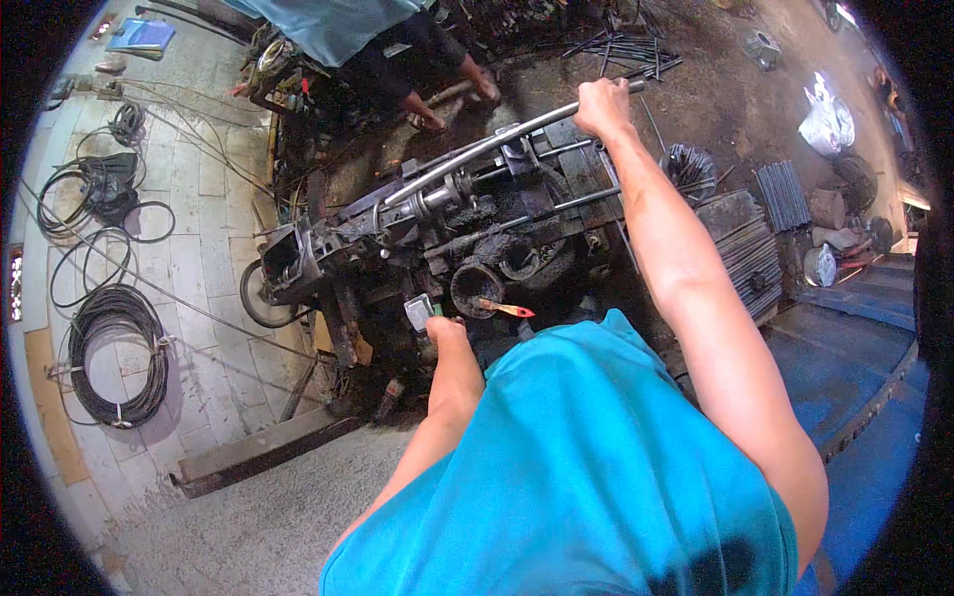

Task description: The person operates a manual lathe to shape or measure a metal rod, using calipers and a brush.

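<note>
My right hand [604, 107] is closed round the far right end of a long steel bar [497, 142]. This bar slants down to the left, above a dark, greasy machine [427, 214] with round rods and a collar. Low on the near side, my left hand [446, 328] has its fingers curled at a small pale grey box [418, 312] with a green part; the hand covers some of it. Just right of that hand, a brush [507, 309] with a red-orange part rests across the rim of a round dark container [476, 288]. Dark shavings lie about the machine.
Another person [417, 94] stands beyond the machine. Coiled black cable [116, 356] lies on the left floor tiles. Bundled metal rods [740, 253] are at the right, loose rods [631, 55] at the back. A steel beam [263, 454] lies near left; blue sheeting [855, 348] is at right.
</note>
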### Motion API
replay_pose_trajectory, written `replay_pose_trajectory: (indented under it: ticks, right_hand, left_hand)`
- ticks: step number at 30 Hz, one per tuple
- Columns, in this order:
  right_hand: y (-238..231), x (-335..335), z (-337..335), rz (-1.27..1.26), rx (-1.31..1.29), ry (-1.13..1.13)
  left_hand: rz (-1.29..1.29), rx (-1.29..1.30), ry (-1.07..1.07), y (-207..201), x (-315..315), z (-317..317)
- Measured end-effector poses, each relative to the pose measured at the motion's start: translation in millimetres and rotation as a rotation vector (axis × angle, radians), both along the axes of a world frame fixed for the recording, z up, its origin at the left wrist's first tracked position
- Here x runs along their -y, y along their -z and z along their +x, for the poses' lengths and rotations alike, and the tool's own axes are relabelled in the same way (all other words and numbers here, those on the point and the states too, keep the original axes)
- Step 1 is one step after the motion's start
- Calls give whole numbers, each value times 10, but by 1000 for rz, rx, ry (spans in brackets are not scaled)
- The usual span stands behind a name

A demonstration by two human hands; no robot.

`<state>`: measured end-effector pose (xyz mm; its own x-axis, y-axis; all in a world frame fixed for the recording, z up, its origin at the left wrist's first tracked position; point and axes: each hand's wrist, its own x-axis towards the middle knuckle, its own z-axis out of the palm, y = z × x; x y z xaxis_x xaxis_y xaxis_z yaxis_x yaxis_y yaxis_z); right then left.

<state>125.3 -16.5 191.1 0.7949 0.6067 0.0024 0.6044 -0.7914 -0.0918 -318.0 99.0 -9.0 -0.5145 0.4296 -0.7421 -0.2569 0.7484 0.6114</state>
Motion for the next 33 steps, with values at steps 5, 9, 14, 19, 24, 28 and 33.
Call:
replay_pose_trajectory:
  ticks: [5, 9, 14, 19, 24, 28, 33]
  right_hand:
    - [38, 17, 76, -9, -27, -1]
    - [-7, -55, 62, -31, -51, -13]
    - [-2, -45, 44, -19, -10, -17]
    - [-36, -79, -17, -9, -7, -32]
    - [13, 2, 28, -11, -17, -4]
    - [-11, -34, 20, 2, -35, -32]
    - [-7, -34, 32, -14, 6, -31]
  left_hand:
    - [-29, -71, 8, -123, 41, 76]
    - [-55, -78, -42, -17, -1, -14]
    - [-73, -91, -74, 40, -13, 58]
    - [5, -88, -86, 231, -20, -49]
    - [3, -114, 41, 99, 14, -5]
    - [-10, -130, -43, 134, -11, -24]
    - [-62, -105, 21, 30, 22, 39]
